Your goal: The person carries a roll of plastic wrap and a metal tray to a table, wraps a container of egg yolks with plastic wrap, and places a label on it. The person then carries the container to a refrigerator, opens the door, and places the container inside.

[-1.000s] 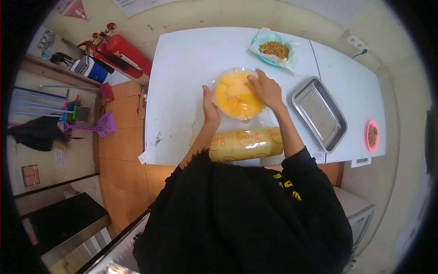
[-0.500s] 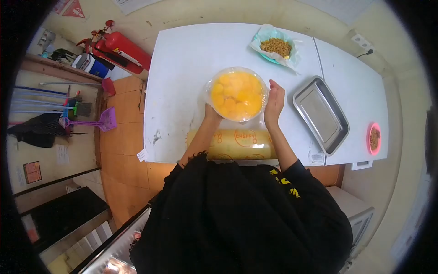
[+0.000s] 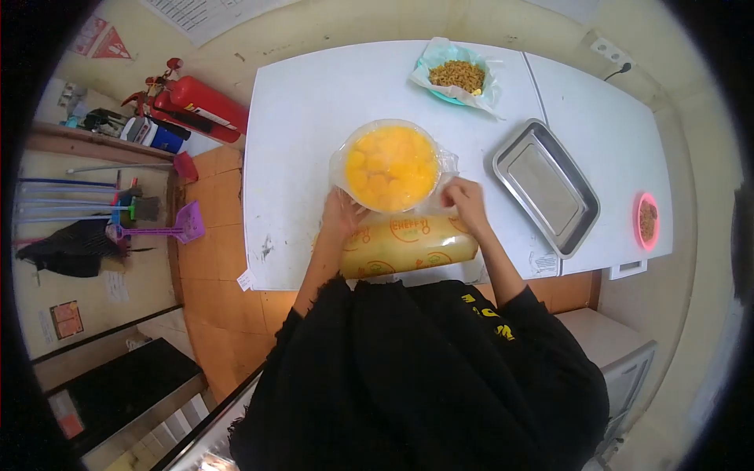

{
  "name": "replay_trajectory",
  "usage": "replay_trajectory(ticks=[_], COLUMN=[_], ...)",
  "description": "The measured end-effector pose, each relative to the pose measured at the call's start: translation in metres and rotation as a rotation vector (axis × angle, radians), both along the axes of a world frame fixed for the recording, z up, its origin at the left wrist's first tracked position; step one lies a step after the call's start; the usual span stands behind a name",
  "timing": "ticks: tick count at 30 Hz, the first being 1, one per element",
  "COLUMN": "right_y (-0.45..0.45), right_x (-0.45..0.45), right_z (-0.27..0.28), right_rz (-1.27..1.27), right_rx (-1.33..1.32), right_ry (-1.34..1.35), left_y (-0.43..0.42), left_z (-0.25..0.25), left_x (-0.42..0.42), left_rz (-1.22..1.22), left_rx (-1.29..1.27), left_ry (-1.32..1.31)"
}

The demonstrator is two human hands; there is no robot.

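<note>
A round bowl of egg yolks (image 3: 391, 169) stands on the white table, its top covered with clear cling film (image 3: 448, 162) that spreads past the rim on the right. My left hand (image 3: 341, 213) is at the bowl's lower left edge, fingers apart and touching the film there. Beyond the lower right of the bowl, my right hand (image 3: 465, 201) is closed, its fingertips pinching the film's edge. Between my forearms and in front of the bowl lies a large yellowish roll of cling film (image 3: 410, 245) with orange printing.
To the right lies a rectangular steel tray (image 3: 546, 188). A paper-lined green bowl of brown crumbs (image 3: 458, 76) stands at the back, a pink bowl (image 3: 646, 221) at the far right. Red fire extinguishers (image 3: 206, 104) and a purple dustpan (image 3: 188, 223) are left of the table.
The bowl has come down from my hands onto the table. My left hand has slid to its lower left edge; my right hand has moved down and curled closed on the film.
</note>
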State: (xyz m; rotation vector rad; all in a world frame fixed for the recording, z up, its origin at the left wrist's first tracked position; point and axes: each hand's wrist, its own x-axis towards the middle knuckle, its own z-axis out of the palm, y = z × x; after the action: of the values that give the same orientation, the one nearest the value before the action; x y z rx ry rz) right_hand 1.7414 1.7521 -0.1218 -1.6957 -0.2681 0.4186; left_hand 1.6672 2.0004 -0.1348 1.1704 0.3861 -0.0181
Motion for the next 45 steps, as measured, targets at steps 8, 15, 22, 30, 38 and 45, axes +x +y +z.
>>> replay_trajectory(ticks=[8, 15, 22, 30, 38, 45], right_y=[0.014, 0.035, 0.047, 0.050, 0.044, 0.030], right_x=[0.057, 0.053, 0.060, 0.076, 0.051, 0.012], right_z=[0.002, 0.026, 0.053, 0.132, 0.186, 0.175], right_rz=[0.032, 0.047, -0.214, -0.300, -0.260, -0.240], right_rx=[-0.110, 0.148, 0.248, 0.380, 0.392, 0.363], right_ry=[-0.215, 0.061, 0.254, 0.192, 0.146, 0.197], left_y=[-0.044, -0.041, -0.016, -0.004, -0.039, -0.033], left_z=[0.030, 0.036, 0.064, 0.079, -0.013, 0.000], left_x=[0.012, 0.025, 0.044, -0.057, -0.019, 0.029], left_rz=[0.387, 0.368, 0.364, -0.788, -0.426, -0.142], left_rx=[-0.139, -0.198, 0.157, -0.183, -1.081, -1.027], left_ry=[-0.252, -0.170, -0.109, 0.125, 0.149, -0.299])
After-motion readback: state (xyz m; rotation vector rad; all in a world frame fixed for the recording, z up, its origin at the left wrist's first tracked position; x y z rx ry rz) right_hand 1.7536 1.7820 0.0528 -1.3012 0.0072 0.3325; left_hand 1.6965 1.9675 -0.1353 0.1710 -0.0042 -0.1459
